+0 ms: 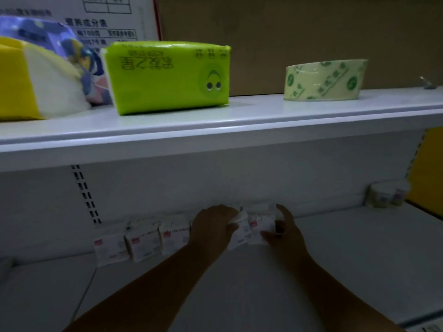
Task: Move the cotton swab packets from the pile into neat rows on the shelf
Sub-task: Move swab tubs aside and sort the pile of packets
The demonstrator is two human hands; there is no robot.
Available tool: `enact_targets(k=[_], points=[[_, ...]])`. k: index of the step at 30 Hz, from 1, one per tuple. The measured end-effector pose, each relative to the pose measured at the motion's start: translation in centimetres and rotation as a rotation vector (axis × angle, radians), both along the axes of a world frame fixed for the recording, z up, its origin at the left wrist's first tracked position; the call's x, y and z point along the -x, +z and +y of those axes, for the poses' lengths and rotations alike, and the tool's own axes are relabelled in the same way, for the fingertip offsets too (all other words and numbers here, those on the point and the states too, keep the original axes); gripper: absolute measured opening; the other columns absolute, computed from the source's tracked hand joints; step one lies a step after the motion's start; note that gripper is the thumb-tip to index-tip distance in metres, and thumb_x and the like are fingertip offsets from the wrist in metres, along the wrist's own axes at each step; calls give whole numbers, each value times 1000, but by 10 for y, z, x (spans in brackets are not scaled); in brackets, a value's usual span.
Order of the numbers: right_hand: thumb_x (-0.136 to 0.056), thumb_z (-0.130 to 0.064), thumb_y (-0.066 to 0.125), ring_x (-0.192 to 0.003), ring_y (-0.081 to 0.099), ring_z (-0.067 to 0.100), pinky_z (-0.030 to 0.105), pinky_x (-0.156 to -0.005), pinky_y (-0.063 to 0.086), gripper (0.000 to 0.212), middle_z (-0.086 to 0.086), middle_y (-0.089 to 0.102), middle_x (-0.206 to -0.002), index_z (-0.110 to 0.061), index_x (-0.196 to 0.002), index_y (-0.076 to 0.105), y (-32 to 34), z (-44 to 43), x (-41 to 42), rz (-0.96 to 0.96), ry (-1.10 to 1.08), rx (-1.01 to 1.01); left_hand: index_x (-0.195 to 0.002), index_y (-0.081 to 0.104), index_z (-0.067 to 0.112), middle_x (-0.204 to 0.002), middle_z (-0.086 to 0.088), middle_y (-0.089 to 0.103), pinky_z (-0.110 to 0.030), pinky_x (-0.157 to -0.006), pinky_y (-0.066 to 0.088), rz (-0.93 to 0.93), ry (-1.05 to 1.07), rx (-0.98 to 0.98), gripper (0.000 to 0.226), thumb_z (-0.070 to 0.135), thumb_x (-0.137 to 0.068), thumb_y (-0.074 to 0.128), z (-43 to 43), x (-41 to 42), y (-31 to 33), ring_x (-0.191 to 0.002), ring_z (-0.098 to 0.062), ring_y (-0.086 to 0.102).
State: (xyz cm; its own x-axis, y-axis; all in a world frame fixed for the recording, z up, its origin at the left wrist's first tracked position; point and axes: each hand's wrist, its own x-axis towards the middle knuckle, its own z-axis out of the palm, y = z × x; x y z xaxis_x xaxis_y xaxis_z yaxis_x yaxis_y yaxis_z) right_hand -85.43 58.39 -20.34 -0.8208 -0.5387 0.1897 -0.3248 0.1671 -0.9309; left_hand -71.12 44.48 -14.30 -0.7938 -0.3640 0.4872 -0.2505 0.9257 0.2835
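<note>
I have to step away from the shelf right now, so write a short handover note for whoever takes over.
Left hand: closed on a cotton swab packet at the right end of the row.
Right hand: gripping the neighbouring packet, pressing it toward the left one.
Done: three packets stand side by side against the back panel on the lower shelf.
Left: seat these two packets in line with the row. The source pile is not in view, so how many packets remain cannot be told.
</note>
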Motion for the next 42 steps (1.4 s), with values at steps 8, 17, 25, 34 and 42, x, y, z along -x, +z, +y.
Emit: enact_targets(k=[8,17,25,34,42], points=[[-83,-10,69,-102,63,19,41,-93,50,57,-6,65,-109,-32,-130,44,-11,-3,11,55,-41,79,-93,74,16,-93,-4,71,-32,-74,49,-66,-7,373,29,19,-65,83,-11,23,-7,-88,-26,66],[-87,-40,59,-119,49,29,33,-94,40,72,11,50,-132,-22,-148,23,-13,-16,7,362,-108,-311,-151,-2,17,-158,-6,7,-48,-114,3,-416,166,421,78,39,-93,45,-16,24,-35,-144,-24,7],[-84,-46,63,-124,48,29,37,-97,40,90,12,44,-141,-18,-152,11,-9,-15,1,372,-119,-319,-152,1,16,-160,-7,3,-56,-108,-18,-376,146,460,78,54,-93,36,-17,4,-21,-147,-27,-2],[-88,-48,47,-129,40,43,52,-105,33,72,29,40,-141,1,-139,37,19,1,-31,522,-246,-196,-152,4,19,-160,-4,-3,-53,-108,-26,-425,220,454,63,46,-98,23,-45,-111,4,-146,-22,-15],[-91,-36,49,-105,55,31,27,-95,36,44,20,60,-112,0,-112,62,73,-105,-225,948,304,-60,-152,6,17,-160,-6,0,-49,-115,-13,-461,480,291,62,42,-99,27,-115,-279,24,-146,-23,-13]])
